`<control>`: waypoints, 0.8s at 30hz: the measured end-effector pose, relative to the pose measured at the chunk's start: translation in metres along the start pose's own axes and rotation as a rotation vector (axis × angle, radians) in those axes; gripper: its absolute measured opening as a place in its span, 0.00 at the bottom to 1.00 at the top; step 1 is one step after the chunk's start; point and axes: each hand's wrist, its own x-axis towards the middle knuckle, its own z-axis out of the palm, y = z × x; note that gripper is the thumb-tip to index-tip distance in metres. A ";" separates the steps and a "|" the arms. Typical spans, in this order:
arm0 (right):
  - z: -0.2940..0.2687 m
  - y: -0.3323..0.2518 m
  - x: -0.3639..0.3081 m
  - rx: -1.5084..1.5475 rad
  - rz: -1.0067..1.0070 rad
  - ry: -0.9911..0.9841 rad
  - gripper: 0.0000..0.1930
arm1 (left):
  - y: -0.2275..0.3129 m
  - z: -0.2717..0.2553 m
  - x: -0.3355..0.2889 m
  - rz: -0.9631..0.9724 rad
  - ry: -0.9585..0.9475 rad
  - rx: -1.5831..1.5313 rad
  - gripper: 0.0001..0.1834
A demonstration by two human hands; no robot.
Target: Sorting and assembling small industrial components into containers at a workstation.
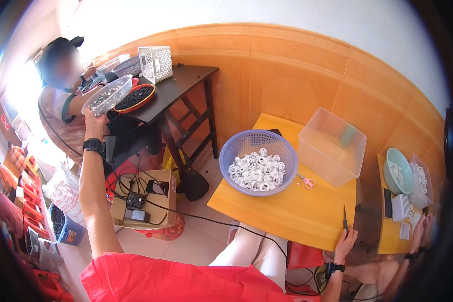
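Note:
My left arm stretches out to the far left, where my left hand (96, 121) grips the near edge of a clear plastic bowl (117, 93). Small shiny parts lie in the tilted bowl, beside a red-rimmed tray of black pieces (135, 97). At the right edge of the yellow table (267, 217), my right hand (346, 242) holds a thin dark pointed tool (345, 221); its exact kind is unclear. A purple perforated basket (226, 160) with many white ring-shaped parts stands on this table. Pink-handled scissors (307, 182) lie beside it.
A frosted plastic bin (327, 156) stands at the back right. At the dark table (189, 75), a co-worker (60, 103) sits. An open carton (161, 218) holds cables and adapters. A black cable crosses my legs. Another person's hands (423, 229) are at the right-hand table.

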 end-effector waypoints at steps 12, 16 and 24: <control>0.002 -0.002 -0.004 0.002 0.024 0.050 0.14 | 0.032 0.032 -0.008 -0.353 0.331 -0.818 0.23; 0.005 0.002 -0.004 -0.012 0.030 0.060 0.14 | 0.038 0.036 -0.024 -0.368 0.170 -0.884 0.20; 0.006 0.003 -0.002 0.040 0.032 0.099 0.15 | 0.074 0.068 -0.057 -0.491 0.044 -1.062 0.17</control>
